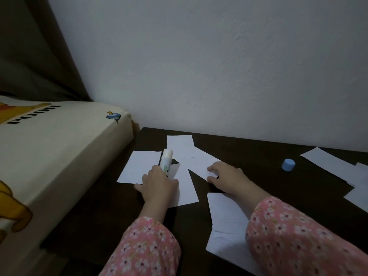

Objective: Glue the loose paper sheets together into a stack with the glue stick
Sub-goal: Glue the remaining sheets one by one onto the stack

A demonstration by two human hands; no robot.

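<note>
Glue stick: the glue stick (165, 160) is held in the left hand (159, 183), with its open white tip pointing up and away, above the papers.
Left fingers: they are curled round the lower part of the glue stick, and the hand rests on a white sheet (184, 191).
Right hand: the right hand (225, 175) is laid on another sheet (201, 165); its fingers (212, 168) are bent and pinch the sheet's edge.
Paper sheets: loose white sheets are spread on the dark table (258, 154), some overlapping, more at the right (328, 166) and near the right sleeve (225, 216).
Cap: a blue cap (288, 165) is stood on the table, well apart from both hands.
Bed: a bed with a cartoon sheet (59, 140) is seen at the left.
</note>
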